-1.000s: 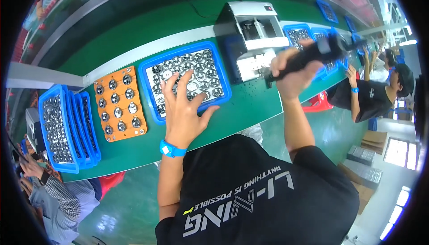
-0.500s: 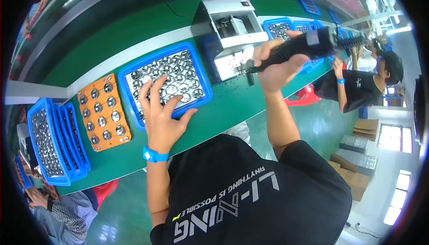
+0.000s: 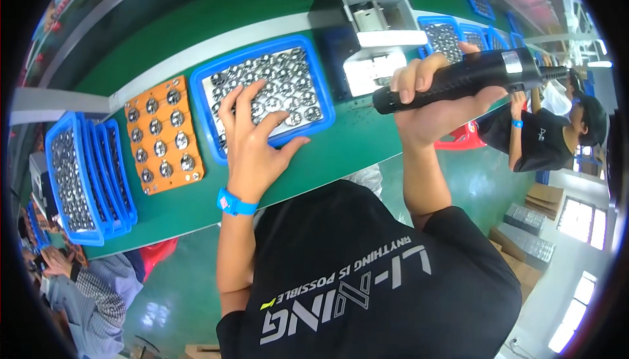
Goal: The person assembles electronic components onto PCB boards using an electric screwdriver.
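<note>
My left hand [image 3: 257,156] is over the near part of a blue tray [image 3: 322,84], fingers spread, holding nothing that I can see. Its fingertips are at the small round shiny metal parts [image 3: 288,71] that lie in rows on the tray's white liner; whether they touch is hard to tell. My right hand [image 3: 436,110] is wrapped round a black electric screwdriver [image 3: 481,74], held nearly level above the bench, its narrow tip end pointing right. Left of the tray lies an orange fixture plate [image 3: 165,111] with several of the round metal parts seated in it.
A grey-white bench machine [image 3: 388,40] stands behind the screwdriver, more blue trays [image 3: 440,21] beyond it. Stacked blue trays [image 3: 99,211] fill the bench's left end. One co-worker [image 3: 544,137] sits at right by a red stool [image 3: 462,137]; another's hands [image 3: 59,262] show at far left.
The view has shifted, so the bench things sit higher and mostly further right. The screwdriver has come nearer level in my right hand. My left hand stays spread over the tray.
</note>
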Demonstrator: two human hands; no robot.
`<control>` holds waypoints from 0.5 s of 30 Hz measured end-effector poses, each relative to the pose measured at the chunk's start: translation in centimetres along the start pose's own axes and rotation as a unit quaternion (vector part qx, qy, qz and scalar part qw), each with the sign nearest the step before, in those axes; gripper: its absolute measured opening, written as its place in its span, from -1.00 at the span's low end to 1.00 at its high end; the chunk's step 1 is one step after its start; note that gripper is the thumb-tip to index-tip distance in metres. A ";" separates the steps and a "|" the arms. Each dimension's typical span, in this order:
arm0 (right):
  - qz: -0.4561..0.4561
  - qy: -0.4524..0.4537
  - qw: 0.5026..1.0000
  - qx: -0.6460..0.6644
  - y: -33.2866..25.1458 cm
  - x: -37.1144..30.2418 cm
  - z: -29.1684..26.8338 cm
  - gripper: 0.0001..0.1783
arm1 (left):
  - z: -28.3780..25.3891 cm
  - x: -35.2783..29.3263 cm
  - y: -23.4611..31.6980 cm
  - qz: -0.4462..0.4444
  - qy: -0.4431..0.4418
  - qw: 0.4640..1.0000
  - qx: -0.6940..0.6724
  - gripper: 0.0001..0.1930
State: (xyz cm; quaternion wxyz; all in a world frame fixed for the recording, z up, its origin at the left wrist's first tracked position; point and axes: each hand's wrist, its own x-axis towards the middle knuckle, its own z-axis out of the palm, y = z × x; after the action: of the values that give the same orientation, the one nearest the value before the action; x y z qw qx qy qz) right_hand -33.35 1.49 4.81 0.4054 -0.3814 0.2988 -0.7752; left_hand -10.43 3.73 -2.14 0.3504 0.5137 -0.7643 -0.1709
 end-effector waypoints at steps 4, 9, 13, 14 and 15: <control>0.025 -0.057 0.997 0.055 3.3 -1.9 1.8 -0.07 | -0.1 0.0 -0.2 -0.012 -0.003 1.000 -0.014 -0.58; 0.047 -0.080 0.995 -0.023 6.4 -4.0 3.4 -0.03 | -0.4 -0.2 -0.6 -0.026 -0.008 0.999 -0.025 -0.59; 0.043 -0.102 0.992 -0.067 7.5 -4.7 4.0 -0.03 | -0.4 -0.6 -0.8 -0.023 -0.021 0.999 -0.027 -0.63; 0.043 -0.104 0.991 -0.067 7.7 -4.8 4.2 -0.03 | -0.4 -0.6 -0.8 -0.020 -0.023 0.999 -0.019 -0.63; 0.047 -0.100 0.992 -0.069 7.8 -5.0 4.3 -0.02 | -0.4 -0.6 -0.8 -0.017 -0.025 0.999 -0.012 -0.63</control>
State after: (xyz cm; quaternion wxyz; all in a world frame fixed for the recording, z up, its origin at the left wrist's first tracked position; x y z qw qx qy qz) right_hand -24.72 1.22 -0.68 0.4415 -0.4694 0.3274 -0.6911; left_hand -9.49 4.02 -2.55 0.3349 0.5176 -0.7619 -0.1987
